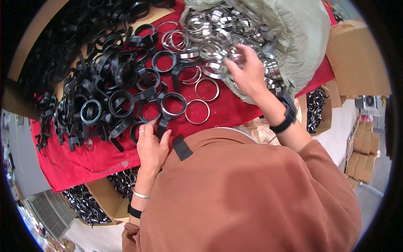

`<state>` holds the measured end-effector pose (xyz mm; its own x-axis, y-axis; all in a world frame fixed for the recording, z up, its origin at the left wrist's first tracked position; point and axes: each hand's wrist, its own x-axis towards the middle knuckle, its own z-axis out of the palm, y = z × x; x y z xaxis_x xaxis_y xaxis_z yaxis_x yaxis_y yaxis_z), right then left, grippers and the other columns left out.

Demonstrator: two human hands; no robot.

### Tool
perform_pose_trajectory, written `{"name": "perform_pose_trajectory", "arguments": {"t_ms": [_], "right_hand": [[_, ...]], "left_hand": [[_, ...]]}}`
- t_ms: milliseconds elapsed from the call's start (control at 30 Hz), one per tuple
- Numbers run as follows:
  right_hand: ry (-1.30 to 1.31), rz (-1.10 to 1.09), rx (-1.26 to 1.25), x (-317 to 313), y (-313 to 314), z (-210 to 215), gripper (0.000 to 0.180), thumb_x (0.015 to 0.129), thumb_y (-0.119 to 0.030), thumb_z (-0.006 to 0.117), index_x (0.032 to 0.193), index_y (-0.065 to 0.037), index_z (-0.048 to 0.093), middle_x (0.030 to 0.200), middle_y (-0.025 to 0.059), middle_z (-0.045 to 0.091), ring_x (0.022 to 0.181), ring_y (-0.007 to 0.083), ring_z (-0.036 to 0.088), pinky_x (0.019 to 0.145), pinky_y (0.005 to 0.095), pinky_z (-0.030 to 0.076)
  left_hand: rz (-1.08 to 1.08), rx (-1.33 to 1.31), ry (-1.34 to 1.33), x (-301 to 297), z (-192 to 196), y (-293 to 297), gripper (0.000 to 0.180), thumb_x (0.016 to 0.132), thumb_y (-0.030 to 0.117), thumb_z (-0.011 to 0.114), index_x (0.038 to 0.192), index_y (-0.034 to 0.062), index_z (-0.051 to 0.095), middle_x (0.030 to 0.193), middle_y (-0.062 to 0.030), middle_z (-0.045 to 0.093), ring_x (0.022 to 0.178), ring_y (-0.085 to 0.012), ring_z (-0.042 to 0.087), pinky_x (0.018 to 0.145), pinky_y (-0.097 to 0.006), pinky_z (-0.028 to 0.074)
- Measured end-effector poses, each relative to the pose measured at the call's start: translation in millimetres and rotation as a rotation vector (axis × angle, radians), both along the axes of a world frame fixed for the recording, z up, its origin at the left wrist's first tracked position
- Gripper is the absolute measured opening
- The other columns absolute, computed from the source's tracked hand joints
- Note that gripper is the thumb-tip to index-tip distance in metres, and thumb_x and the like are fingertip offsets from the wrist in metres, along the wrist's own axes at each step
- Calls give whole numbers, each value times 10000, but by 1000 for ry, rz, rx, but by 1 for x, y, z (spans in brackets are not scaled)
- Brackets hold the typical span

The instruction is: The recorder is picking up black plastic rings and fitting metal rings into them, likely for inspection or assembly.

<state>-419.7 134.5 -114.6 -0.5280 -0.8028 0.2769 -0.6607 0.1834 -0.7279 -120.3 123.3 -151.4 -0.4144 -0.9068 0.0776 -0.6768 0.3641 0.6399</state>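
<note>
Fingers (246,49) bent, right hand (249,74) extends to silver rings (206,30).

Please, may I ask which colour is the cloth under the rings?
The cloth is red; it shows best in the head view.

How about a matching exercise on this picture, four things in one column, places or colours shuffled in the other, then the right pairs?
Column one:
1. Left hand
2. Right hand
3. Tablecloth
4. Plastic bag

Column two:
A. Pale grey-green
B. At the shiny metal rings
C. Red
D. At the near edge of the black rings

Pairs: 1-D, 2-B, 3-C, 4-A.
</note>
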Motion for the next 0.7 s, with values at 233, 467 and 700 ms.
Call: {"name": "perform_pose_trajectory", "arguments": {"t_ms": [233, 467, 700], "right_hand": [[-70, 923, 315, 53, 39, -40, 285, 715, -211, 705, 923, -42, 608, 853, 135, 550, 811, 310, 578, 669, 402, 472], [300, 832, 424, 53, 40, -46, 180, 704, -116, 698, 815, -46, 575, 891, 107, 523, 787, 310, 560, 661, 390, 470], [229, 608, 350, 42, 55, -43, 203, 714, -82, 688, 880, -22, 587, 898, 140, 531, 792, 344, 566, 668, 405, 467]], "left_hand": [[-106, 7, -53, 13, -7, -1, 279, 742, 139, 687, 960, 25, 557, 923, -166, 552, 796, -350, 573, 634, -408, 485], [-191, -159, 188, 38, 32, 5, 282, 751, 88, 669, 927, -5, 469, 871, -165, 503, 679, -359, 568, 538, -405, 484], [599, -430, -155, 183, 45, -28, 214, 770, 93, 647, 854, -24, 489, 826, -206, 510, 713, -392, 518, 630, -461, 417]]}}
